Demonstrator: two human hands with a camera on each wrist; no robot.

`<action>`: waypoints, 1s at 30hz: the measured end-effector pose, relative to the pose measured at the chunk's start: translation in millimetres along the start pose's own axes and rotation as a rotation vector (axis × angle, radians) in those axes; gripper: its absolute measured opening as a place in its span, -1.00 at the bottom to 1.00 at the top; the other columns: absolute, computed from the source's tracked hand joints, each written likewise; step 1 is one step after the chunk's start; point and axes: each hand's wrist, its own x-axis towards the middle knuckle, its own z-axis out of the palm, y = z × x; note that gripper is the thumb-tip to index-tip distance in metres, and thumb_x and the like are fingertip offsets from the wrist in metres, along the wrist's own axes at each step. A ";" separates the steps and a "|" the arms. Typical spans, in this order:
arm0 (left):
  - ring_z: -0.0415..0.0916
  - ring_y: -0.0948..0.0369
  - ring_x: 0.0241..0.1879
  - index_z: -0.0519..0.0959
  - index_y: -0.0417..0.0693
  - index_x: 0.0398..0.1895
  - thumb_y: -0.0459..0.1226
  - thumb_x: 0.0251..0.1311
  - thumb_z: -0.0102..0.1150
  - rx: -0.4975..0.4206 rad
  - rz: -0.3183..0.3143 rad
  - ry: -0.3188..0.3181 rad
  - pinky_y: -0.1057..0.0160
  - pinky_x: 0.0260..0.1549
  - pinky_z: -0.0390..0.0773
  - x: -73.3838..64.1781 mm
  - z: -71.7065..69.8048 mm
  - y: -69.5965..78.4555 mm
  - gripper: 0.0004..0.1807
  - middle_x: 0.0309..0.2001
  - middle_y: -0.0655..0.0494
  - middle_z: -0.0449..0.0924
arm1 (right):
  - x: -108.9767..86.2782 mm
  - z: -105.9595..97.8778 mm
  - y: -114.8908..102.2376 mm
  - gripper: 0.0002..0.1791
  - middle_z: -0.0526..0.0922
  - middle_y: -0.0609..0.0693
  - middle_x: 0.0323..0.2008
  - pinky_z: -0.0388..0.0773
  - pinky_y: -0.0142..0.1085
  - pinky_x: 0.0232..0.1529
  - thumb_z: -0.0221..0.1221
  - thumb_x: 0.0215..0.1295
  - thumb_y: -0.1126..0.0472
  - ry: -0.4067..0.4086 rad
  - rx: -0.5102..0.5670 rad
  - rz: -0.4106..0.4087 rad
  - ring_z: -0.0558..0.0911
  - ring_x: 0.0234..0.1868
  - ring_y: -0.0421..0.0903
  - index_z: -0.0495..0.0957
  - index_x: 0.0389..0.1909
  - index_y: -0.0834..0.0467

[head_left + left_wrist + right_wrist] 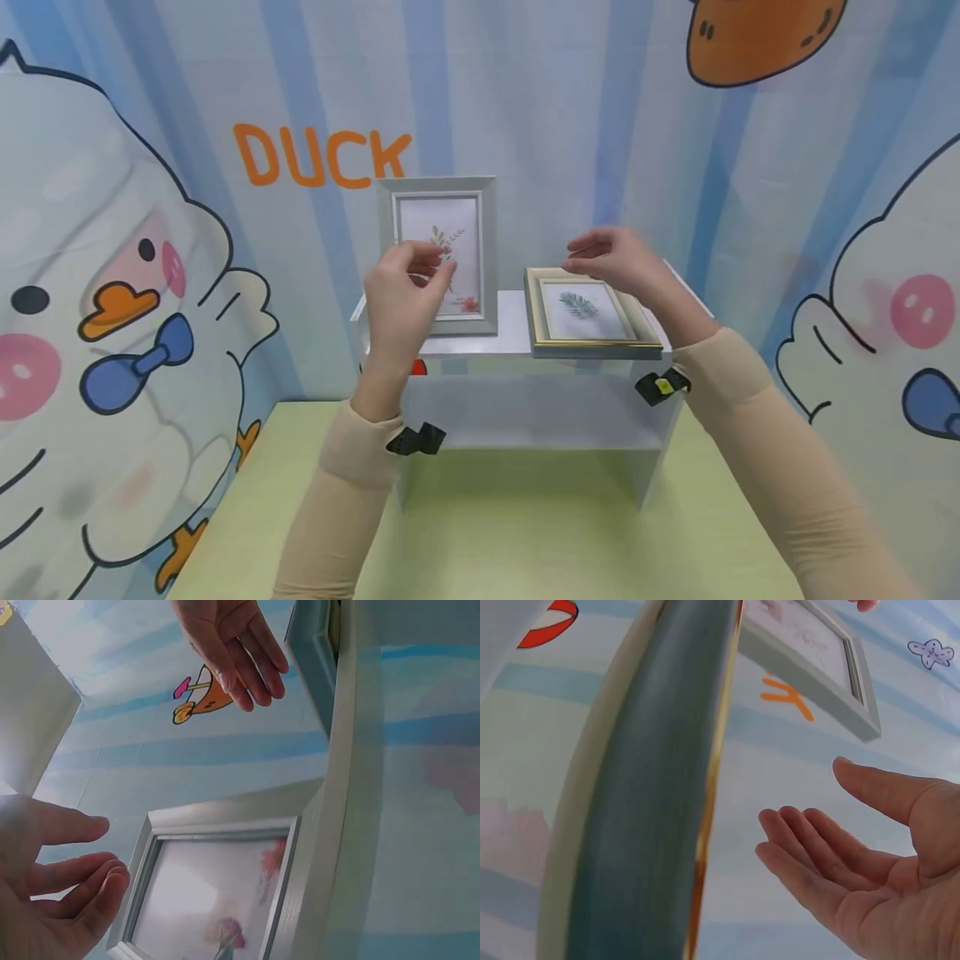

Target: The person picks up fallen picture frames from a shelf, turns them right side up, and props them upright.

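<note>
On the white shelf's top board, a pale grey picture frame (488,250) stands upright at the left, holding a print of a leafy sprig and a red flower. My left hand (405,287) hovers in front of it, fingers loosely bent with nothing between them; the left wrist view shows a gap between thumb and fingers. At the right, a gold-edged picture frame (536,312) with a green leaf print lies flat, face up. Over its far edge is my right hand (615,260), relaxed and holding nothing. Its fingers (817,855) are apart from the frame in the right wrist view.
A white two-level shelf (525,412) stands on a pale yellow-green table (525,533). Behind it hangs a blue-striped curtain (525,100) printed with cartoon ducks and orange letters. Black straps with small blocks sit on both sleeve cuffs.
</note>
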 end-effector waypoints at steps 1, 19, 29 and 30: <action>0.58 0.13 -0.32 0.63 -0.25 -0.20 -0.27 0.12 0.31 -0.005 -0.001 -0.030 0.22 -0.30 0.64 -2.4 4.4 2.2 -0.76 -0.28 -0.05 0.63 | -3.6 -3.7 3.5 -0.52 0.54 0.24 0.10 0.45 0.01 0.17 0.17 0.30 0.08 0.006 -0.023 0.009 0.48 0.16 0.11 0.45 0.17 0.23; 0.58 0.17 -0.25 0.63 -0.18 -0.09 -0.18 0.13 0.28 0.056 -0.274 -0.459 0.25 -0.24 0.62 -32.0 72.8 25.7 -0.67 -0.24 0.02 0.65 | -34.7 -20.0 57.4 -0.36 0.48 0.28 0.17 0.42 0.10 0.16 0.14 0.29 -0.05 0.042 -0.189 0.173 0.42 0.20 0.20 0.34 0.27 0.24; 0.61 0.17 -0.23 0.64 -0.15 -0.12 -0.12 0.18 0.24 0.070 -0.301 -0.521 0.22 -0.23 0.64 -39.6 81.4 24.0 -0.68 -0.21 0.01 0.68 | -37.0 -11.4 62.7 -0.28 0.41 0.34 0.21 0.39 0.11 0.19 0.14 0.29 -0.04 -0.013 -0.288 0.193 0.39 0.23 0.26 0.26 0.30 0.36; 0.61 0.17 -0.23 0.64 -0.16 -0.13 -0.12 0.18 0.24 0.068 -0.298 -0.520 0.21 -0.23 0.64 -39.8 81.5 24.0 -0.68 -0.21 0.01 0.69 | -36.8 -10.9 62.8 -0.28 0.41 0.34 0.22 0.40 0.11 0.18 0.13 0.29 -0.03 -0.016 -0.288 0.196 0.39 0.22 0.26 0.26 0.31 0.36</action>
